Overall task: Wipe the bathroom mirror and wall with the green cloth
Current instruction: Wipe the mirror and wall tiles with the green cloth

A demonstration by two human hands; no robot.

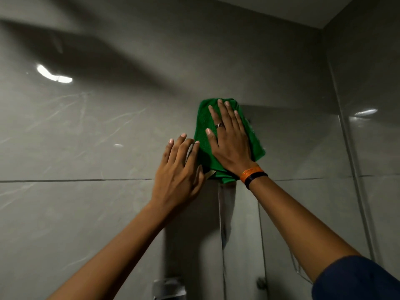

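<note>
Cloth: green cloth (203, 126) flat on wall (86, 126), long axis upright
Right hand (229, 139): open, pressed flat on cloth
Left hand (179, 169): open, at cloth's lower-left edge

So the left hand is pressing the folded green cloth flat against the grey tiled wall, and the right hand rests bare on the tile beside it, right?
Not quite: the head view shows the hands swapped. The right hand presses the folded green cloth flat against the grey tiled wall; the left hand rests bare beside it.

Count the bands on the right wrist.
2: an orange band nearest the right hand, and a black band just below it toward the forearm. Their undersides are hidden.
</note>
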